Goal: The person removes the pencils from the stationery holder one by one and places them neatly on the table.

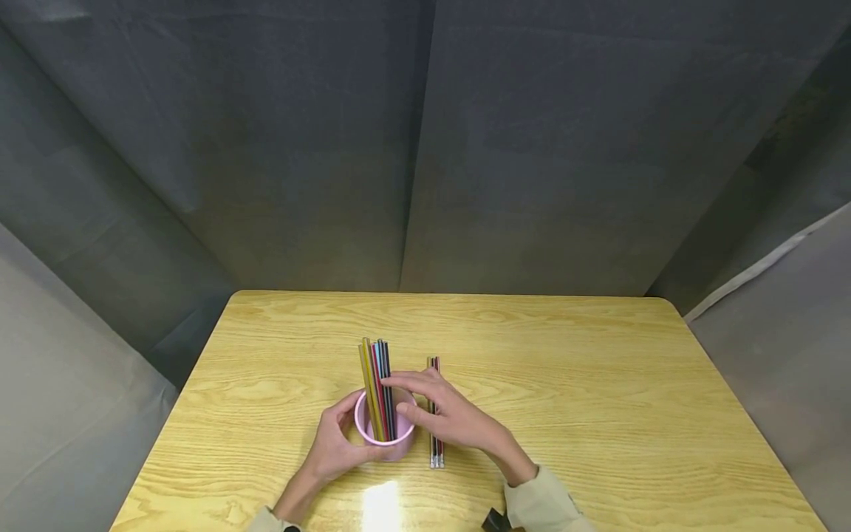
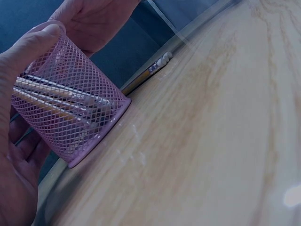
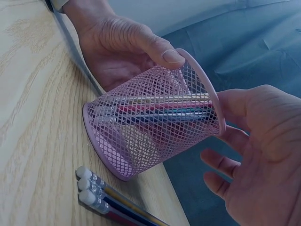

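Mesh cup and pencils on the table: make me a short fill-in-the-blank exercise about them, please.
1. The person's ____ hand curls round the mesh cup.
2. In the head view, the loose pencils lie on the table to the ____ of the cup.
3. In the right wrist view, those loose pencils number ____.
4. In that same view, the erasers on their ends are coloured ____.

Missing words: left; right; three; white.
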A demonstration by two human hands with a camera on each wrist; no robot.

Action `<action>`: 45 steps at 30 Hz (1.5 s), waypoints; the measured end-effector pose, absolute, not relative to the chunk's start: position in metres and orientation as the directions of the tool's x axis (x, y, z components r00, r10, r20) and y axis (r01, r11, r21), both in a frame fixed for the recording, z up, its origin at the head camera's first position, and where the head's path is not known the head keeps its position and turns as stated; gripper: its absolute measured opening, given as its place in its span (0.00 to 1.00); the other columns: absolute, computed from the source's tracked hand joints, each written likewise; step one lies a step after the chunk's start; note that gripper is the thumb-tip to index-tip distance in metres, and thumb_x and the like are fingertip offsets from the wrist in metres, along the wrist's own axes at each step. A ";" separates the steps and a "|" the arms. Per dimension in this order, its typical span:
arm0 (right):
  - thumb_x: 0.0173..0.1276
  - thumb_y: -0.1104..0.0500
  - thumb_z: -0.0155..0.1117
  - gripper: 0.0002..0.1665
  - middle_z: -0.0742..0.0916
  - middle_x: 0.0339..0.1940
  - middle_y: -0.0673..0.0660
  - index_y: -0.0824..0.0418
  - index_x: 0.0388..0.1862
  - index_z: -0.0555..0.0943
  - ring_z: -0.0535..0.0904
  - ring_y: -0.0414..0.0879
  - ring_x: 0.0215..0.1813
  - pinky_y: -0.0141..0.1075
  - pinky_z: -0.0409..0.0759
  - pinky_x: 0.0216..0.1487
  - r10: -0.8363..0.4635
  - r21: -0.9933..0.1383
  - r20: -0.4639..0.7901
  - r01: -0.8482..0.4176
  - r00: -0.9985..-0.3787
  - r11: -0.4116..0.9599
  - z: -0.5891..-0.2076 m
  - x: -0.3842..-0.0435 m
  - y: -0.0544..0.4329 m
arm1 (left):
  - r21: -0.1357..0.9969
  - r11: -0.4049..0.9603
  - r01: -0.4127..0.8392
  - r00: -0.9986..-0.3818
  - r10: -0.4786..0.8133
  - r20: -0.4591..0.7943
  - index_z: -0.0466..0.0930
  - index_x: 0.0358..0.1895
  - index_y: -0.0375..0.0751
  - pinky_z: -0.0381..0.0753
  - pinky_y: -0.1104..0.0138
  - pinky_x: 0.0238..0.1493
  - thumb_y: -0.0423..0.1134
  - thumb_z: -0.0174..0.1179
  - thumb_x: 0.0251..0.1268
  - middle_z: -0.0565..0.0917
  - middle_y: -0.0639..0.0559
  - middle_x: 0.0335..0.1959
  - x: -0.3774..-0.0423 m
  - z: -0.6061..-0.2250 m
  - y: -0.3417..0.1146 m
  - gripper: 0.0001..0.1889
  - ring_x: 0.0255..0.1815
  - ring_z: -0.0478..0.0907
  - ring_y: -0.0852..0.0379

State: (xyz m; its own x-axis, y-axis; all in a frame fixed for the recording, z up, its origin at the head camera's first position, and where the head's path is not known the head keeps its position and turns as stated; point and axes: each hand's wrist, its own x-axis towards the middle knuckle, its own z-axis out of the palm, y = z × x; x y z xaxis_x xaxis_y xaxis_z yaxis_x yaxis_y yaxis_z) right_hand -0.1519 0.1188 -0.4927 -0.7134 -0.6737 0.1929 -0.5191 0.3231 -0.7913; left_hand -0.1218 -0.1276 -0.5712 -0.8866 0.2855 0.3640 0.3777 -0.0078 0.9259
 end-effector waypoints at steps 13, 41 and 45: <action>0.81 0.53 0.59 0.20 0.84 0.67 0.44 0.47 0.69 0.81 0.79 0.46 0.64 0.69 0.47 0.82 -0.600 -0.776 0.289 -0.550 -0.746 0.309 -0.490 -0.155 0.120 | 0.905 -0.041 0.422 -0.863 0.288 0.416 0.73 0.72 0.36 0.78 0.61 0.70 0.27 0.84 0.39 0.82 0.38 0.65 -0.122 -0.571 -0.126 0.49 0.64 0.81 0.50; 0.81 0.57 0.60 0.15 0.88 0.59 0.48 0.51 0.61 0.84 0.82 0.43 0.53 0.48 0.86 0.51 -0.535 -0.762 0.354 -0.568 -0.767 0.310 -0.476 -0.155 0.125 | 0.912 -0.048 0.407 -0.870 0.285 0.403 0.74 0.72 0.35 0.77 0.63 0.71 0.26 0.84 0.37 0.82 0.38 0.65 -0.123 -0.572 -0.127 0.49 0.64 0.80 0.51; 0.80 0.58 0.61 0.14 0.88 0.55 0.47 0.52 0.60 0.85 0.80 0.40 0.44 0.41 0.86 0.43 -0.526 -0.760 0.361 -0.570 -0.770 0.313 -0.472 -0.154 0.126 | 0.912 -0.049 0.406 -0.870 0.283 0.403 0.74 0.72 0.35 0.77 0.64 0.71 0.26 0.84 0.38 0.82 0.38 0.64 -0.123 -0.573 -0.127 0.49 0.64 0.80 0.51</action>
State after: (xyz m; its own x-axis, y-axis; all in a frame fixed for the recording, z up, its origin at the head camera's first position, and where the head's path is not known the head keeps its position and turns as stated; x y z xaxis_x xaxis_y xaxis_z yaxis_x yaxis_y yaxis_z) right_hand -0.1539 0.1258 -0.4725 -0.7705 -0.5256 0.3607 -0.5695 0.3134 -0.7599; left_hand -0.1232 -0.1270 -0.5727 -0.8704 0.2831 0.4028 0.4063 -0.0487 0.9124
